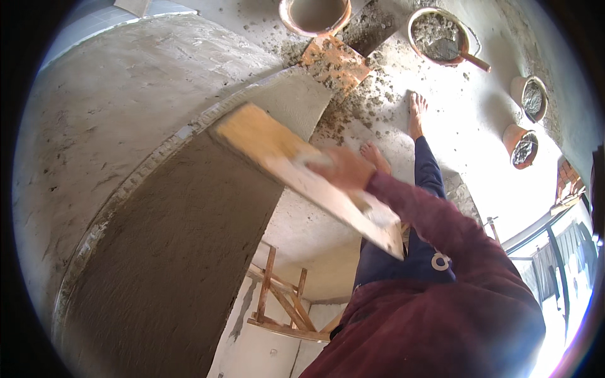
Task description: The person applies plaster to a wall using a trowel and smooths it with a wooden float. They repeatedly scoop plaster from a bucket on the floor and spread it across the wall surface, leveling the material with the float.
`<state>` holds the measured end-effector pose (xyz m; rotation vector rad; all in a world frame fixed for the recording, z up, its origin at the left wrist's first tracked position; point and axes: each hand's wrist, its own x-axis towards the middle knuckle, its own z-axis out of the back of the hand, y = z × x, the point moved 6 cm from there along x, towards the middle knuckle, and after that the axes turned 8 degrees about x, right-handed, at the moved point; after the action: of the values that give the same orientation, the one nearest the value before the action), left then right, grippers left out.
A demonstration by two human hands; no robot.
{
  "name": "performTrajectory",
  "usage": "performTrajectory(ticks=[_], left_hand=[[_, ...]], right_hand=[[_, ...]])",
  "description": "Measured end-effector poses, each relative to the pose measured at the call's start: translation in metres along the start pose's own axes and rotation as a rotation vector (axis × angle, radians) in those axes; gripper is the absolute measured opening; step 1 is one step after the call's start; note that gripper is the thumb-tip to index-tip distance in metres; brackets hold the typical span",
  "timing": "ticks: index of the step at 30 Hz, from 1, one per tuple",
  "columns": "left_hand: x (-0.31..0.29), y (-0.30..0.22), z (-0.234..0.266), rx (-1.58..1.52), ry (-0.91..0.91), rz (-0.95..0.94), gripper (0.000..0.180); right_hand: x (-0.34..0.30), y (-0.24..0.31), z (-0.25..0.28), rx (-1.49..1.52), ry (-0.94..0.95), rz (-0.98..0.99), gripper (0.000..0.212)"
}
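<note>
My right hand [345,169] is closed round the handle of a long wooden plastering float [255,135]; both are smeared by motion. The float lies slantwise, its far left end over the upper part of a band of damp grey plaster [170,252]. Its near end reaches back in front of my dark blue trousers. Whether its face touches the plaster I cannot tell. A pale, ridged edge strip [120,195] borders the plaster on the left, with a paler, drier wall surface [94,120] beyond it. My left hand is not in view.
At the far side stand a bucket of greyish liquid [285,16] and a mortar bucket [412,34] with a wooden-handled trowel [477,62]. Two smaller buckets [518,91] stand at right. A mortar-spattered orange board [334,60] lies near my bare feet [417,112]. A wooden trestle [268,283] appears below.
</note>
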<state>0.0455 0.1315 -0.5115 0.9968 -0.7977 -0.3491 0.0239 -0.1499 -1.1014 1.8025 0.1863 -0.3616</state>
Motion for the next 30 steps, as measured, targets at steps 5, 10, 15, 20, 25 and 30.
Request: performTrajectory(ticks=[5,10,15,20,25,30], left_hand=[[0.004,-0.007,-0.016,-0.042,-0.004,-0.024,0.103],[0.003,-0.001,-0.001,0.008,-0.020,-0.029,0.101],[0.004,-0.009,-0.013,-0.031,-0.059,-0.050,0.099],[-0.004,0.000,0.002,0.008,-0.116,-0.057,0.097],[-0.006,0.000,0.001,0.013,-0.205,-0.080,0.095],[-0.011,-0.002,0.007,0.125,-0.387,-0.182,0.093]], right_hand=[[0.038,-0.064,0.016,-0.009,0.075,-0.510,0.050],[0.021,-0.048,-0.001,-0.095,0.121,-0.194,0.052],[0.072,-0.120,0.038,-0.125,-0.007,-0.674,0.075],[0.029,-0.065,0.018,-0.022,0.089,-0.548,0.071],[-0.005,-0.020,0.001,0.053,0.150,-0.392,0.068],[-0.044,0.110,-0.021,0.123,0.123,0.145,0.042]])
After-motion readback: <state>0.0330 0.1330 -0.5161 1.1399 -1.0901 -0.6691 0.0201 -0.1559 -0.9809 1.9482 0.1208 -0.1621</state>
